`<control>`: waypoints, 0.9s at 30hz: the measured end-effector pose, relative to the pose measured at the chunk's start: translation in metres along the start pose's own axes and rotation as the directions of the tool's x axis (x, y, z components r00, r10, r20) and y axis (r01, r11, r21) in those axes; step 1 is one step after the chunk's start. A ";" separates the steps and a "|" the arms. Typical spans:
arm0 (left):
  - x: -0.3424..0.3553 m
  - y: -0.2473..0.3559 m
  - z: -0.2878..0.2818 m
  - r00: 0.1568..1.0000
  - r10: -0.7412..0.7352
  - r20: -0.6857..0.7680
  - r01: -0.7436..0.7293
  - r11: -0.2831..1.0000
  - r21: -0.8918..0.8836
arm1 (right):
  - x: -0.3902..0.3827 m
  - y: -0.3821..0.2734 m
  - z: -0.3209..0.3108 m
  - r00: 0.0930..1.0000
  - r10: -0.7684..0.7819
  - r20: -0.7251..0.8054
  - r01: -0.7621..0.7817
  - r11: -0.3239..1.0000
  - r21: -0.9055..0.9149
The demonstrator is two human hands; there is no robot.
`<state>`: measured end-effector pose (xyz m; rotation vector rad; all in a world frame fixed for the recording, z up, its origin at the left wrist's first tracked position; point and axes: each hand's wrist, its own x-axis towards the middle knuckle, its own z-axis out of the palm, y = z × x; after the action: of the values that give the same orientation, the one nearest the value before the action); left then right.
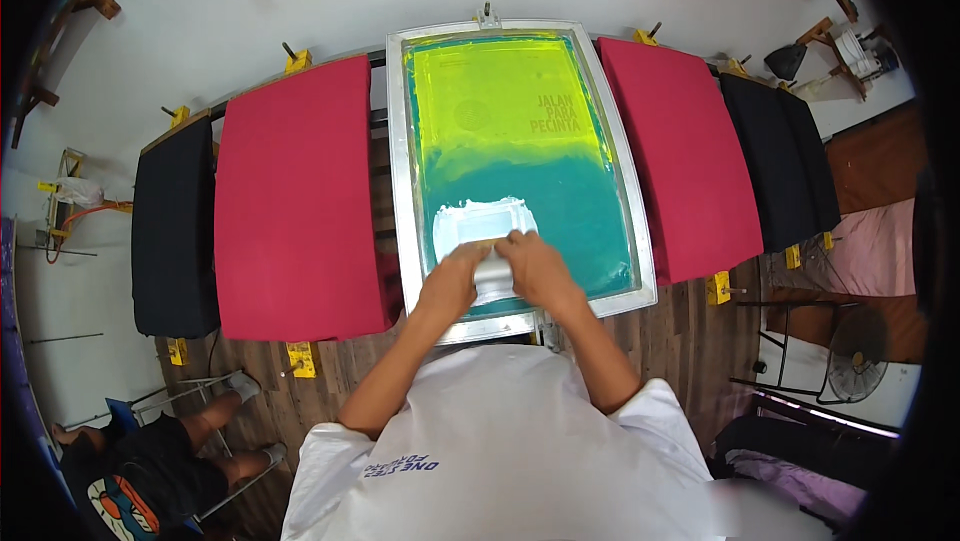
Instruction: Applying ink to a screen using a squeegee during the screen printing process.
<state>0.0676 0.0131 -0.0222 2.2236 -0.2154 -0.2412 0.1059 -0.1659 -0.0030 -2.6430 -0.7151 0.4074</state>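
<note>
A screen-printing frame (637, 241) with a silver rim lies in front of me, its mesh yellow-green at the far half with faint lettering and teal at the near half. Both my left hand (455, 276) and my right hand (532, 269) are closed on a squeegee (490, 251) over the lower left of the mesh, one hand at either side of its handle. A patch of white ink (480, 211) lies around and just beyond the squeegee.
Red fabric-covered boards (290, 201) flank the frame, with black ones (170, 231) outward, on yellow brackets (302, 359). A co-worker in dark clothing (130, 471) sits at lower left by a metal stand. A fan (855, 356) stands at right. A white wall (320, 1) runs behind.
</note>
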 end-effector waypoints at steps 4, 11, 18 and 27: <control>-0.055 0.012 0.025 0.998 0.062 -0.022 -0.058 0.986 0.158 | -0.055 -0.013 0.027 0.995 -0.029 -0.099 0.032 0.999 0.030; -0.018 0.016 -0.014 0.990 -0.072 0.124 0.075 0.997 -0.020 | -0.015 -0.015 -0.014 0.995 -0.004 0.104 -0.001 0.999 0.045; 0.059 -0.006 -0.032 0.997 -0.069 0.027 0.067 0.996 0.055 | 0.078 0.017 -0.031 0.969 0.103 0.227 -0.085 0.993 -0.085; 0.049 -0.014 -0.014 0.998 -0.053 -0.036 0.055 0.998 0.043 | 0.067 0.016 -0.016 0.978 0.146 0.152 -0.138 0.988 -0.064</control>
<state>0.1197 0.0207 -0.0293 2.2774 -0.1430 -0.2293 0.1740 -0.1476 -0.0078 -2.7450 -0.5920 0.6497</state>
